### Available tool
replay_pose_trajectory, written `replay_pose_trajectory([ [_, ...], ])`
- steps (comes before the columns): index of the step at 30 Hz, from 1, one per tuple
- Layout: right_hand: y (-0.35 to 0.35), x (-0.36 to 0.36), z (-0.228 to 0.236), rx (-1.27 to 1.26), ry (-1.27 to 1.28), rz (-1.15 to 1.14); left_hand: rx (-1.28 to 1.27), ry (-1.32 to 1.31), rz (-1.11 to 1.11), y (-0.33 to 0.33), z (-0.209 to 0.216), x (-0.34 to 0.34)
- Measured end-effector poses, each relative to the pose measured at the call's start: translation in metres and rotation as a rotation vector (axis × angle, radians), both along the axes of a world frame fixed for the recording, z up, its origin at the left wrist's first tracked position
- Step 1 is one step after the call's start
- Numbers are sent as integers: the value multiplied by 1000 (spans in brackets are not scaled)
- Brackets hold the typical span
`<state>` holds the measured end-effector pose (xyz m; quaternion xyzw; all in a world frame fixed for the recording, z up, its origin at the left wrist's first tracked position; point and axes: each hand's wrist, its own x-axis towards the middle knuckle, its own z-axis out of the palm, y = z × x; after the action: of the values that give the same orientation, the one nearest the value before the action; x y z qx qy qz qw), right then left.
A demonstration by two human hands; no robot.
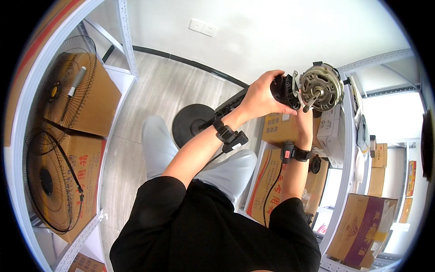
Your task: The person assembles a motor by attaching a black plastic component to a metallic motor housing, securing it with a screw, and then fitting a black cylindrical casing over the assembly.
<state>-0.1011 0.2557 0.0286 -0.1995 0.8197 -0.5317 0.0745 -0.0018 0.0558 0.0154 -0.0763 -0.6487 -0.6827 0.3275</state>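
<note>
One motor (312,80): your left hand (261,94) clasps its housing (282,89); right hand (304,116) mostly hidden, can't tell grip. Likely positioning; next needs steady support.

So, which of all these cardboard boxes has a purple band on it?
The box at the picture's lower right: a wide purple band runs across it, and no other box shows one.

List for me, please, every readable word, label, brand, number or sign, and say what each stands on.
Print is described here, not copied.
Lower left carton: large red characters.
Carton beside the right forearm: large red characters.
Purple-banded carton: light characters on its band.
White box: print too small to read.
Left wrist device: label too small to read.
Right wrist device: likewise.
Fan motor: none visible.
</note>
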Motion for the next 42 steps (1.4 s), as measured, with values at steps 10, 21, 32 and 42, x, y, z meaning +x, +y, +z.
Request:
replay_pose_trajectory([
  [10,-16,28,20,9,165,-17,-33,-1,7,-3,-2,2],
  [21,-16,19,16,142,60,-72,-30,15,13,-3,-4,-2],
  [32,-3,19,5,215,491,115,3,-2,-5,-4,0,2],
  [42,-21,26,12,102,104,-86,-36,29,27,-5,-4,0],
])
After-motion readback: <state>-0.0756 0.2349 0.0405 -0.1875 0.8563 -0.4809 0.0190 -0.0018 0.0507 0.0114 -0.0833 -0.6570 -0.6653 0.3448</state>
